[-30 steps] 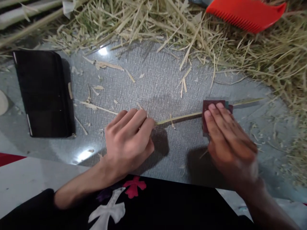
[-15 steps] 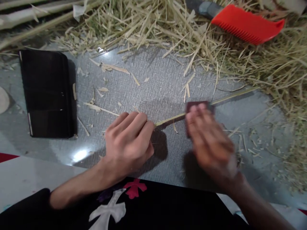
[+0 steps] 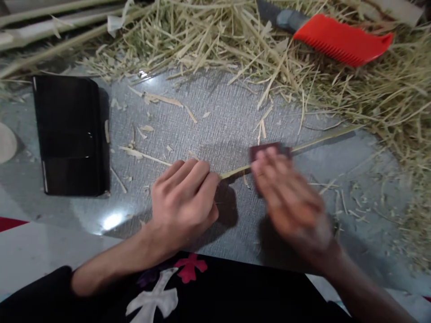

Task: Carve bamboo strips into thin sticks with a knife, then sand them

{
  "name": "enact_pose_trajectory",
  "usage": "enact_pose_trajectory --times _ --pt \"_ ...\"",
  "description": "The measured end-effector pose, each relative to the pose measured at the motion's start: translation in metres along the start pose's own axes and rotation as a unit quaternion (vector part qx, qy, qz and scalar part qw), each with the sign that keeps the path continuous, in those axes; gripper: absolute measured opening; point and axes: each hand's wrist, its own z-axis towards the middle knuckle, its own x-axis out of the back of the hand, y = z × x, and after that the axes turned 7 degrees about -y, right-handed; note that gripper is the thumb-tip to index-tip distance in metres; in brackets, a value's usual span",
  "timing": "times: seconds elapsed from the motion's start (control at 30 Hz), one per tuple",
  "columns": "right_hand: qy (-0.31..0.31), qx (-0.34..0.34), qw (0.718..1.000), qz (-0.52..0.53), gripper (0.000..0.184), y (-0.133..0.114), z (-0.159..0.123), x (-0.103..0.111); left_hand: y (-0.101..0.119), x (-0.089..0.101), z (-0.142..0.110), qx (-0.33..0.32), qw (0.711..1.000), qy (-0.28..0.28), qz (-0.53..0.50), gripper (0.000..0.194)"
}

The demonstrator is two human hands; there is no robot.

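Blurred right hand (image 3: 289,197) flattens a dark pad (image 3: 266,148); left grip (image 3: 185,197) pinches the strip (image 3: 319,139), fingertips hidden.

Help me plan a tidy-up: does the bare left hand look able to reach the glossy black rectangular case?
Probably yes: only thin, pale plant shavings lie between the left hand and the case. But that hand is closed on a narrow yellow-green strip and would likely need to release it first.

It looks like a craft work spot, perhaps a small workshop: heaped straw-like shavings (image 3: 202,31), long pale stalks (image 3: 50,33) and an orange-bladed tool (image 3: 343,39) crowd the grey surface (image 3: 215,112).
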Motion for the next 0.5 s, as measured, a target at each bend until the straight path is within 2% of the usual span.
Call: enact_pose_trajectory --times 0.1,0.17,0.2,0.23,0.27,0.37,0.4,0.43,0.5 --pt "-0.007 0.057 0.997 0.057 0.055 0.008 -0.005 0.002 0.001 0.000 0.000 0.013 1.000 -0.009 -0.010 0.027" --pt "-0.026 -0.009 0.999 0.021 0.062 0.016 -0.008 0.003 0.001 0.000 0.000 0.015 1.000 -0.008 -0.013 0.026" --pt "-0.006 -0.056 0.998 -0.017 0.064 0.018 -0.009 0.003 0.001 0.000 0.000 0.013 1.000 -0.006 -0.009 0.027" --pt "0.001 -0.076 0.996 -0.035 0.064 0.017 -0.009 0.003 0.002 0.000 0.000 0.012 1.000 -0.005 -0.005 0.027" --pt "-0.010 -0.070 0.997 -0.032 0.063 0.015 -0.009 0.003 0.002 0.000 0.000 0.012 1.000 -0.006 -0.001 0.027" --pt "-0.005 0.033 0.999 0.034 0.055 0.004 -0.006 0.000 0.002 0.000 -0.001 0.021 1.000 -0.016 0.005 0.027" --pt "-0.005 0.048 0.998 0.051 0.052 0.003 -0.006 0.000 0.002 0.000 -0.001 0.024 1.000 -0.016 0.003 0.027" --pt "-0.011 0.043 0.997 0.059 0.052 0.003 -0.008 0.000 0.002 0.000 -0.001 0.025 1.000 -0.014 0.000 0.026" --pt "-0.014 -0.019 0.999 0.028 0.058 0.007 -0.012 0.000 0.001 0.000 -0.001 0.022 1.000 -0.006 -0.006 0.026"
